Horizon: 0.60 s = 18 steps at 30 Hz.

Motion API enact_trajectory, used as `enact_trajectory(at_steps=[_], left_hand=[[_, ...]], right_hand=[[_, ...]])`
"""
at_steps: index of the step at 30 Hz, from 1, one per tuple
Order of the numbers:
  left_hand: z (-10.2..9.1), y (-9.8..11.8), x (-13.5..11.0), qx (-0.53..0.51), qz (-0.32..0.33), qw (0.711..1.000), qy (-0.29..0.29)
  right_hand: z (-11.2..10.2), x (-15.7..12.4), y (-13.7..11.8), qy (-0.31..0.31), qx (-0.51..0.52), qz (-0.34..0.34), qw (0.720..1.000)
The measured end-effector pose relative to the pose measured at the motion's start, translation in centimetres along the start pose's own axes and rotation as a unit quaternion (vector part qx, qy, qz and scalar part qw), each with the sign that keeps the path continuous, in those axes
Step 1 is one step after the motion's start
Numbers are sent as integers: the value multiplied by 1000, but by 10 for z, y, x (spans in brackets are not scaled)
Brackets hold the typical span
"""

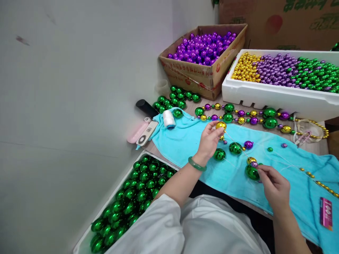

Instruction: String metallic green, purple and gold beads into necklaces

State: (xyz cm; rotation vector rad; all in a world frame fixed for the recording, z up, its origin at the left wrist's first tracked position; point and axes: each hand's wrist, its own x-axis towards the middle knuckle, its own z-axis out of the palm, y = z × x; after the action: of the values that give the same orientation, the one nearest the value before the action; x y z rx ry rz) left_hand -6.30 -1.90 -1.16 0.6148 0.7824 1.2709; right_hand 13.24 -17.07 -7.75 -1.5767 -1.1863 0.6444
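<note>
My left hand (209, 141), with a green bangle on the wrist, pinches a gold bead (220, 125) at the end of a thin needle or thread (235, 143) over the turquoise towel (288, 183). My right hand (274, 185) pinches the other end of that thread beside a small purple bead (254, 164), a gold bead and a large green bead (251, 172). Loose green beads (219, 154) and a purple bead (248, 144) lie on the towel between my hands.
A finished bead string (254, 116) lies beyond the towel. A cardboard box of purple beads (205, 47), a white foam tray (278, 95) of gold, purple and green beads, and a tray of green beads (132, 197) surround me. A thread spool (168, 119) stands at left.
</note>
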Motion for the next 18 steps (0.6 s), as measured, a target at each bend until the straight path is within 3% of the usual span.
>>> enact_trajectory(at_steps=[2,5,8,18], left_hand=[[-3,4,4,-20,-26,999,-10],[-8,8,6,-7,-89,992,-85],[-12,7,6,0,-109,984,-142],[-18,6,12,-48,-126,982,-132]], right_hand=[[-5,-1,0,10,10,8,1000],[-7,-1,-5,27,14,10,999],[-6,1,-11,24,1,4,1000],[-9,1,-16,15,-25,-5,1000]])
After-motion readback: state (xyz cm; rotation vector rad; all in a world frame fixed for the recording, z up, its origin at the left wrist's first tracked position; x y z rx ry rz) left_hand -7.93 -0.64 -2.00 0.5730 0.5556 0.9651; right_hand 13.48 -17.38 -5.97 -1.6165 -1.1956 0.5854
